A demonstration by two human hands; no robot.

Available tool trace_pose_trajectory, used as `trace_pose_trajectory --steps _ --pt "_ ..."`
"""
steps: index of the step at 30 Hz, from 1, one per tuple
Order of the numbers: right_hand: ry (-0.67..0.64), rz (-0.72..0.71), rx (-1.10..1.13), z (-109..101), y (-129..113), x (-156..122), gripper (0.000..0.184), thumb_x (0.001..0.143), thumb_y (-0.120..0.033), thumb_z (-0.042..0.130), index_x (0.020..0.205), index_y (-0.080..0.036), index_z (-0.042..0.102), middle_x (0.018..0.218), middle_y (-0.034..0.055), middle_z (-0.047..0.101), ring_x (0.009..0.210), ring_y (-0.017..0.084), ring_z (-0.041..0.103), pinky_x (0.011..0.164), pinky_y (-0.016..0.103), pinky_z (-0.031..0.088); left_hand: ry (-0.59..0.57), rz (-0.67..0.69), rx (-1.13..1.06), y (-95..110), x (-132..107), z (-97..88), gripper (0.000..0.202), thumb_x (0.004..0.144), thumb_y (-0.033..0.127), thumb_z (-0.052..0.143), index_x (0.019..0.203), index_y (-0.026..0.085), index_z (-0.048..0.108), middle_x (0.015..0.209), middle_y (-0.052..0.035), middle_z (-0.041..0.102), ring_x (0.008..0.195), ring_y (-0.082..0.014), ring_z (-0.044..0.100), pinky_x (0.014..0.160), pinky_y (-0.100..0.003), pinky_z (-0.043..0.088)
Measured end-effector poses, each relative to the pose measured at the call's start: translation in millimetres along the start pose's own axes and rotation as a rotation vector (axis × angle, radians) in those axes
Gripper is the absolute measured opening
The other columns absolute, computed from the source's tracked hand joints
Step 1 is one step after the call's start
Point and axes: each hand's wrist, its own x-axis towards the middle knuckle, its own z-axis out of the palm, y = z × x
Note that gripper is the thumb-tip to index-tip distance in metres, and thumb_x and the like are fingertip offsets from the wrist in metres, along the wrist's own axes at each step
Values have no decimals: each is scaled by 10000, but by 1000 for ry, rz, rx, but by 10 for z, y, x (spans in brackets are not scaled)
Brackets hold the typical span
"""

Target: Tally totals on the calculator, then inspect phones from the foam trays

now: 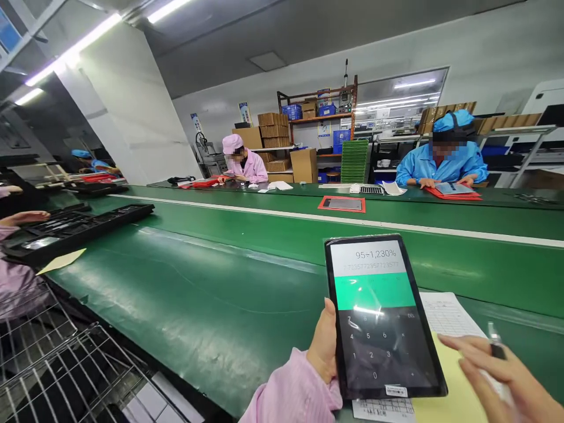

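Tablet point(388, 329) was held over the counter point(198, 294) toward four o'clock of the view; its display's second line was faint. Left hand point(325, 343) grasped its nine-o'clock edge, other fingers hidden behind. Right hand point(515, 376), cut off by the frame, gripped a pen point(497, 351), tip indiscernible. Yellow sheet point(449, 388) and printed paper point(449, 314) lay partly covered.

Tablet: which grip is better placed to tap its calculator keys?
Probably the right grip: it is just right of the tablet, though holding a pen, while the left grip is busy holding the tablet's left side.
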Motion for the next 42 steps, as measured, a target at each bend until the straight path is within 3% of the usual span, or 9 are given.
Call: trace_pose_trajectory --steps 2,4,7,11,18,23,28,34,42 --pt "-85 -353 -32 69 -175 76 81 886 -221 526 890 -275 586 908 28 711 821 204 656 692 336 480 -32 -19 -7 0 21 -12 807 565 728 660 1017 60 679 950 -194 714 984 -372 634 932 -493 426" --pt "-136 -507 -81 133 -260 137 88 882 -178 540 848 -248 581 971 29 708 904 209 635 750 339 443 -91 -52 -20 2 37 -26 861 560 744 649 1061 43 662 986 -210 704 980 -374 635 928 -491 430" --pt "-110 -514 -197 154 -233 209 114 914 -164 499 828 -207 558 956 84 709 925 241 608 770 377 386 -163 -94 -59 10 41 -36 829 612 739 615 1069 49 661 1001 -205 703 976 -352 642 909 -461 448" --pt "4 -439 -234 76 -127 279 228 959 -177 410 757 -225 505 768 79 711 806 231 606 735 379 355 -186 -95 -100 28 23 -35 727 662 708 598 1023 84 685 998 -169 714 899 -300 670 838 -406 493" --pt "0 -446 -280 186 -159 283 230 973 -190 433 757 -203 510 915 62 723 958 271 620 768 380 357 -124 -121 -87 3 29 -133 695 682 714 569 930 81 711 776 -147 728 746 -293 692 840 -452 493" --pt "-3 -444 -322 217 -163 268 261 977 -168 428 727 -192 500 898 43 726 914 267 645 772 371 360 -179 -106 -53 -22 42 -128 718 689 707 571 986 66 696 841 -177 722 871 -333 673 906 -495 448" --pt "0 -434 -326 206 -140 247 260 974 -161 423 727 -197 499 921 31 723 914 255 649 774 362 370 -157 -132 -55 -34 55 -112 704 697 706 562 957 69 708 807 -165 724 864 -325 676 931 -492 432" --pt "-12 -460 -302 199 -112 239 255 960 -150 435 718 -193 501 938 46 719 897 257 646 747 353 382 -133 -116 -48 -24 40 -24 740 648 689 629 1071 85 676 1047 -194 692 1059 -364 604 1000 -511 370" --pt "73 -430 -254 190 -42 177 169 926 -134 461 792 -200 541 957 82 711 942 244 625 764 362 430 -138 -159 -51 -27 35 -36 750 623 686 656 1084 94 677 1077 -188 685 1118 -371 566 1034 -513 326"
